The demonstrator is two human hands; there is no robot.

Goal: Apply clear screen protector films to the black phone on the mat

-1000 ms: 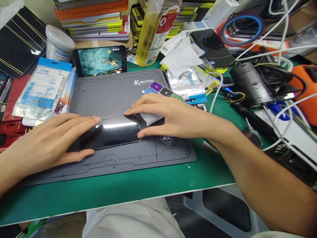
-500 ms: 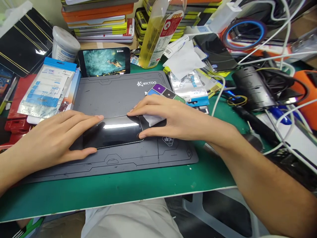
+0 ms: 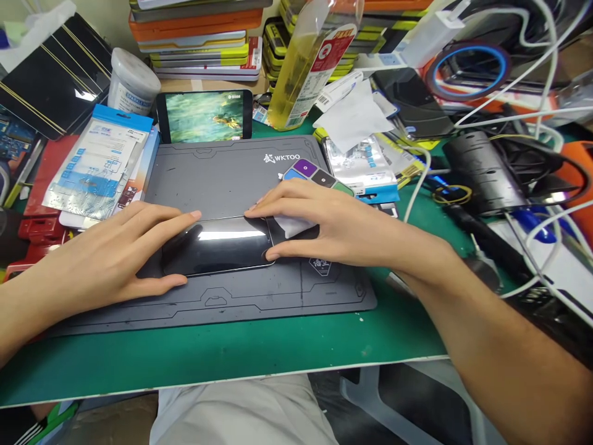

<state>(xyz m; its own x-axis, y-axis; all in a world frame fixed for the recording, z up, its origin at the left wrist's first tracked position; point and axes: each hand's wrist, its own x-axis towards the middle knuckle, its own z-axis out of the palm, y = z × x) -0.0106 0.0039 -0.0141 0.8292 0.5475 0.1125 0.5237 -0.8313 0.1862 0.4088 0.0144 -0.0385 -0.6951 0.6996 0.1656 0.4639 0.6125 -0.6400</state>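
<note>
A black glossy phone (image 3: 222, 247) lies flat on the grey mat (image 3: 222, 179), a bright reflection across its glass. My left hand (image 3: 125, 253) grips its left end, fingers along the far edge and thumb at the near edge. At the right end my right hand (image 3: 315, 219) holds it between fingertips above and thumb below. A white piece of cloth or paper (image 3: 294, 226) shows partly under my right hand. Behind that hand is a card with coloured hexagons (image 3: 305, 167), partly covered.
A second phone (image 3: 204, 116) stands behind the mat, its screen lit. Beside it are a bottle of yellow liquid (image 3: 306, 68) and a white tub (image 3: 133, 83). Packets (image 3: 99, 161) lie left; cables, blue tape (image 3: 467, 69) and a dark cylinder (image 3: 484, 173) crowd the right.
The whole view has shifted slightly, so things appear a little further right. Both hands keep the same hold on the phone. The picture on the standing phone's screen has changed.
</note>
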